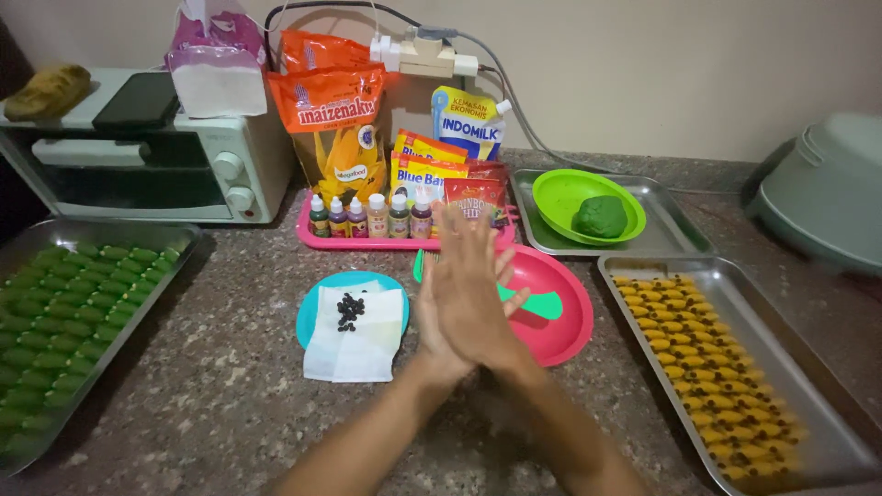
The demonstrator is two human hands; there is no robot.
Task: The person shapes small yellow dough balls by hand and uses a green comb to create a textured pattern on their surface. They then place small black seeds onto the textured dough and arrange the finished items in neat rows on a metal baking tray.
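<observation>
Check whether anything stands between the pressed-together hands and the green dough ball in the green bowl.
The hands, right hand against left hand, are pressed together over the pink plate. Toward the dough ball lie only that plate's rim and the green bowl wall; nothing tall intervenes.

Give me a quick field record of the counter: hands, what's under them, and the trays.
hands: left hand and right hand pressed palm to palm; nothing visible between them
beneath: pink plate holding a green tool
beside: blue plate with tissue and dark beads
left tray: green pieces in rows
right tray: yellow pieces in rows
behind: green bowl holding green dough ball
</observation>
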